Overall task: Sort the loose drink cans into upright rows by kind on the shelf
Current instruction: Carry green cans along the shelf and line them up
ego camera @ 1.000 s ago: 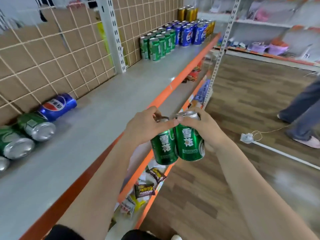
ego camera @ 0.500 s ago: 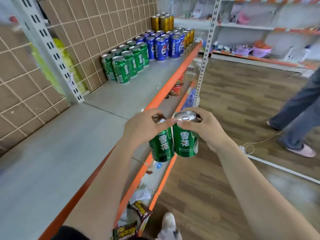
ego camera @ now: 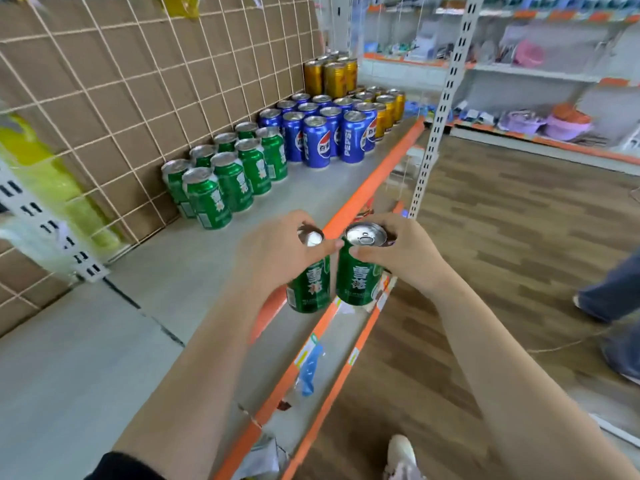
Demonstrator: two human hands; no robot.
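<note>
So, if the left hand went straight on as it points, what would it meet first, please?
Probably the front blue Pepsi cans; the left hand, gripping a green can, points along the shelf towards them. Bare shelf lies between, though depth is unclear.

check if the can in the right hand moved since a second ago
Yes: the can in the right hand has travelled along the shelf toward the standing green row, now much nearer.

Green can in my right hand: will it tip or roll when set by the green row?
The green can looks unopened, so probably full and stiff. Upright on the flat shelf it should stand; on its side it would likely roll.
</note>
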